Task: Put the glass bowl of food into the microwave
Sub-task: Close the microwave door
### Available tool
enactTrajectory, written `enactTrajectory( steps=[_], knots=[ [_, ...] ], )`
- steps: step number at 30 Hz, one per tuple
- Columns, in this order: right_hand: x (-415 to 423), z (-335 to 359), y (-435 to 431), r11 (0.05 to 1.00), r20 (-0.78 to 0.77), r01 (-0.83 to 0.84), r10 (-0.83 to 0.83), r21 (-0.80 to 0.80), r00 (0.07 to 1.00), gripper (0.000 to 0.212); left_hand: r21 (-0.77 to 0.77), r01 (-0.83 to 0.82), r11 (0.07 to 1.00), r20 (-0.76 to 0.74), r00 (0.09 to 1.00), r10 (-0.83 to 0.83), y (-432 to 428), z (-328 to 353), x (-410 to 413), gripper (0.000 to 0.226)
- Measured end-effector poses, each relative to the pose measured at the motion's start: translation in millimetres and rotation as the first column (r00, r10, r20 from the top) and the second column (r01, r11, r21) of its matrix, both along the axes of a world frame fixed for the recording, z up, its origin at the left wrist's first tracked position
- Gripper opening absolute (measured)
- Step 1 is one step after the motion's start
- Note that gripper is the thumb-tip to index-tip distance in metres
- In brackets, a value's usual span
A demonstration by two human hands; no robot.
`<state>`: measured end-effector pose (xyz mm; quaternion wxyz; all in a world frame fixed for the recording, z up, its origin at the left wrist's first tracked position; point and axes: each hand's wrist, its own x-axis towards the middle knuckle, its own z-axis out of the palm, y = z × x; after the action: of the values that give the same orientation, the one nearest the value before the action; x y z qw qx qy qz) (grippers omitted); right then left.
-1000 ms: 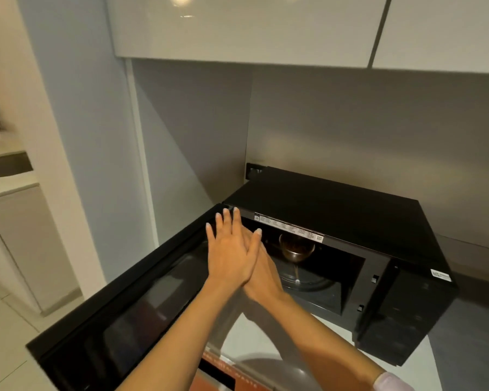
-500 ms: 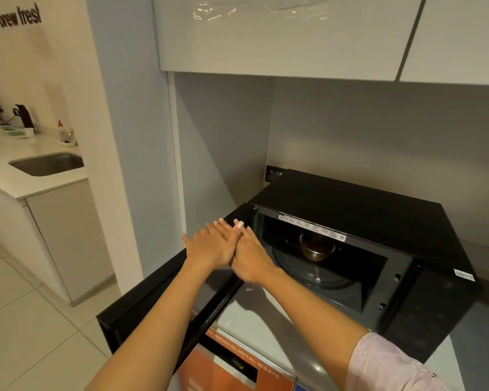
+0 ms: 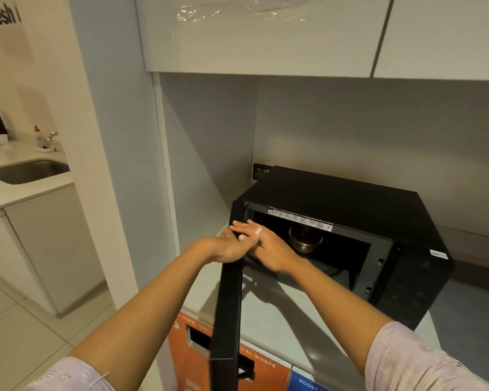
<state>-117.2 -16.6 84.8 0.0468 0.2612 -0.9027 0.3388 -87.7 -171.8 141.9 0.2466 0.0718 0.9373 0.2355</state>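
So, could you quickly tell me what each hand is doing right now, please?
Left hand: on the microwave door top edge; grip cannot be told.
Right hand: empty, fingers extended over the left hand.

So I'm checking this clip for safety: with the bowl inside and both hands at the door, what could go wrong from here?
1. The right hand lies across the microwave opening beside the door; swinging the door shut could pinch its fingers.
2. The left hand overlaps the right at the door's top edge, so it may get caught too.
3. The glass bowl sits near the opening's front; a hard shut might jolt it.
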Motion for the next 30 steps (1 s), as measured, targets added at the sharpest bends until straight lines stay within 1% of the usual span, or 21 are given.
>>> enactTrajectory(
  steps=[2,6,12,15,16,18,21,23,27,30],
  knots=[
    [3.1,3.6,13.1,0.999,0.016,0.02,-0.021,0.045,1.0,0.044,-0.016,0.056,0.998,-0.038,0.998,-0.056,10.7,-3.6,1.3,0.099],
    [12.2,12.3,42.9,0.988,0.065,0.038,-0.048,0.148,0.997,0.051,-0.07,0.069,0.995,-0.112,0.991,-0.077,34.3,-8.9,2.3,0.099],
    [32.5,28.2,87.1,0.935,0.103,0.06,-0.102,0.35,0.989,0.07,-0.15,0.095,0.984,-0.16,0.98,-0.119,71.0,-16.9,-3.2,0.1],
    [40.7,32.8,107.9,0.893,0.11,0.082,-0.145,0.441,0.983,0.085,-0.237,0.13,0.963,-0.218,0.959,-0.183,81.7,-23.8,-9.6,0.092],
    [43.1,33.2,116.1,0.874,0.091,0.104,-0.167,0.475,0.982,0.087,-0.267,0.147,0.952,-0.252,0.943,-0.216,85.8,-25.7,-12.8,0.089],
    [45.6,32.9,128.6,0.832,0.041,0.157,-0.211,0.532,0.977,0.083,-0.302,0.171,0.938,-0.315,0.911,-0.267,89.8,-29.2,-19.8,0.085],
    [47.8,29.8,146.0,0.774,-0.017,0.238,-0.282,0.587,0.959,0.076,-0.323,0.198,0.925,-0.362,0.877,-0.315,99.7,-33.3,-30.2,0.085],
    [47.5,26.4,155.7,0.722,-0.089,0.3,-0.316,0.623,0.945,0.073,-0.337,0.203,0.919,-0.388,0.86,-0.332,105.8,-35.8,-37.1,0.086],
    [43.5,18.2,174.8,0.636,-0.259,0.438,-0.359,0.635,0.897,0.065,-0.357,0.205,0.911,-0.45,0.817,-0.361,117.1,-40.8,-52.1,0.088],
    [39.4,12.4,187.1,0.585,-0.338,0.521,-0.399,0.622,0.852,0.063,-0.336,0.232,0.913,-0.497,0.78,-0.381,120.3,-47.2,-62.2,0.087]
  ],
)
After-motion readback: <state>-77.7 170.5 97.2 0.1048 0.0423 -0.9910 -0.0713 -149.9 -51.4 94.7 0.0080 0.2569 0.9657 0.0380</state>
